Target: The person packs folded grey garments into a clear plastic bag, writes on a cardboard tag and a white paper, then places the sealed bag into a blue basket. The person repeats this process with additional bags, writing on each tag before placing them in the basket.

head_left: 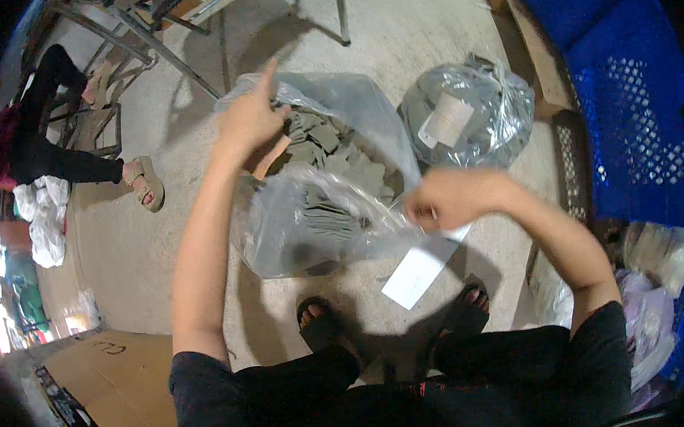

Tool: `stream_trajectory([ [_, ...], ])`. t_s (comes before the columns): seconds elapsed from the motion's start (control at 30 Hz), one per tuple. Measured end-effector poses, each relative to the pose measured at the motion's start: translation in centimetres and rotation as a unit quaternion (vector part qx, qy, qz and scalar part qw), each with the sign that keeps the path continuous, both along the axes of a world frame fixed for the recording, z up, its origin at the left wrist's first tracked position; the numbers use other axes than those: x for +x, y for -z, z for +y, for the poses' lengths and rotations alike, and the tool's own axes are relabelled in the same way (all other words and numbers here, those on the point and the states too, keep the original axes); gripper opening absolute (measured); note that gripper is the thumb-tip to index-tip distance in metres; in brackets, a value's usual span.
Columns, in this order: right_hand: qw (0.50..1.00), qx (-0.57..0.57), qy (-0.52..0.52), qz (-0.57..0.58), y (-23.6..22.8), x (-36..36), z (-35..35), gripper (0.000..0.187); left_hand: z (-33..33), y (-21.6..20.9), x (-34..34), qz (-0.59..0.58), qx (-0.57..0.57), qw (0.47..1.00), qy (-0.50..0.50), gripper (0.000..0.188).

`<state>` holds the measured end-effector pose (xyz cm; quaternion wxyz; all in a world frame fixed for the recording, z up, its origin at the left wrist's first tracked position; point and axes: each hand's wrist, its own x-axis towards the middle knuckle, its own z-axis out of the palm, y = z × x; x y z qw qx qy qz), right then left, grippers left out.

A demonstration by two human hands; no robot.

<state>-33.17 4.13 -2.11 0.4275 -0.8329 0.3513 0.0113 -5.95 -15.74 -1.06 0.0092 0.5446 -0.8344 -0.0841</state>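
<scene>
A large clear plastic bag lies on the floor before my feet, its mouth spread wide. Inside are many grey-green fabric pieces, some stacked in a neat bundle. My left hand is over the bag's far left rim, index finger stretched out and the other fingers partly bent. Under its wrist shows a small orange-brown piece. At the bag's right edge my right hand is closed and slightly blurred, pinching the plastic. A white paper sheet sticks out below it; whether the hand holds it, I cannot tell.
A second, closed plastic bag with a paper label stands at right, beside blue perforated crates. Metal stand legs are at the far left. Another person's sandalled foot rests at left. A cardboard box sits lower left.
</scene>
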Motion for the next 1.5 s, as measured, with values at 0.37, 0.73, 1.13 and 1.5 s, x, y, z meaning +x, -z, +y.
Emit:
stream_trajectory([
  [0.37, 0.974, 0.093, 0.179, 0.108, 14.9, -2.1, 6.4, 0.047, -2.8, -3.0, 2.6, 0.327, 0.087, 0.941, -0.016, 0.028],
  [0.73, 0.944, 0.009, 0.089, 0.318, 18.6, 0.5, 10.4, 0.045, 4.4, -8.8, 1.1, 0.659, 0.191, 0.712, -0.150, 0.045],
  [1.13, 0.975, 0.072, 0.165, 0.132, 21.4, -4.6, 7.2, 0.044, 6.2, -10.5, 2.2, 0.621, 0.195, 0.747, -0.134, 0.045],
  [1.5, 0.941, 0.146, 0.292, 0.089, 19.0, -3.6, 6.8, 0.077, 7.3, -11.5, 2.3, 0.596, 0.170, 0.777, -0.110, 0.044],
])
